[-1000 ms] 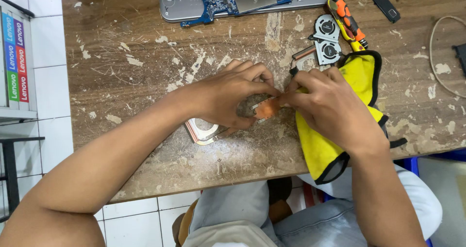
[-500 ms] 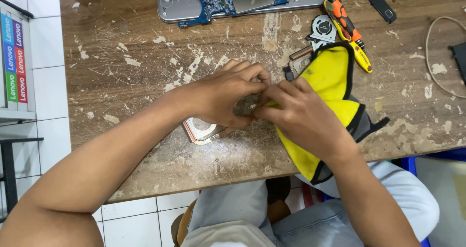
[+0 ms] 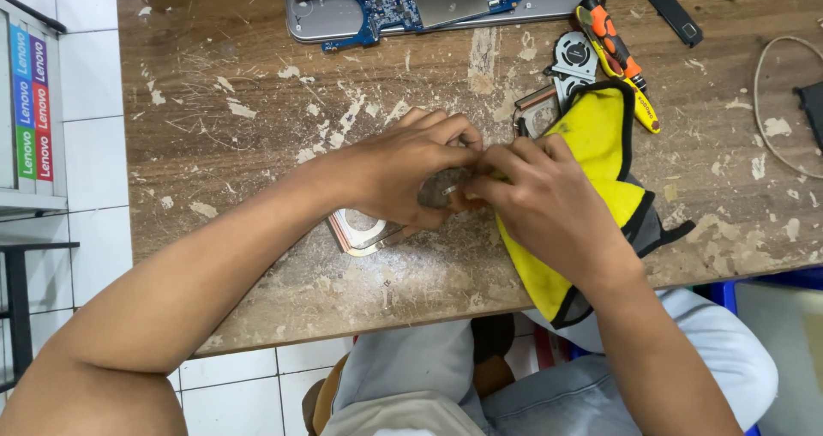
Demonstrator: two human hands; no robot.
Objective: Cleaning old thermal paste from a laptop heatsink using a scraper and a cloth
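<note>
heat-pipe plate [image 3: 364,228]: copper-rimmed metal piece, flat on the wooden bench [image 3: 257,144], near-centre, mostly under the left hand.
left hand [image 3: 410,172]: fingers curled shut, pressing the plate down; fingertips pinch at a small spot where both hands meet.
right hand [image 3: 544,203]: closed pinch at that same spot; what it pinches is hidden, can't tell.
technique: keep the plate pinned flat, work in small controlled pulls.
yellow cloth [image 3: 604,132]: under right hand.
fan [image 3: 573,57]: far right, beside orange screwdriver [image 3: 610,35].
open laptop chassis [image 3: 411,3]: far edge.
</note>
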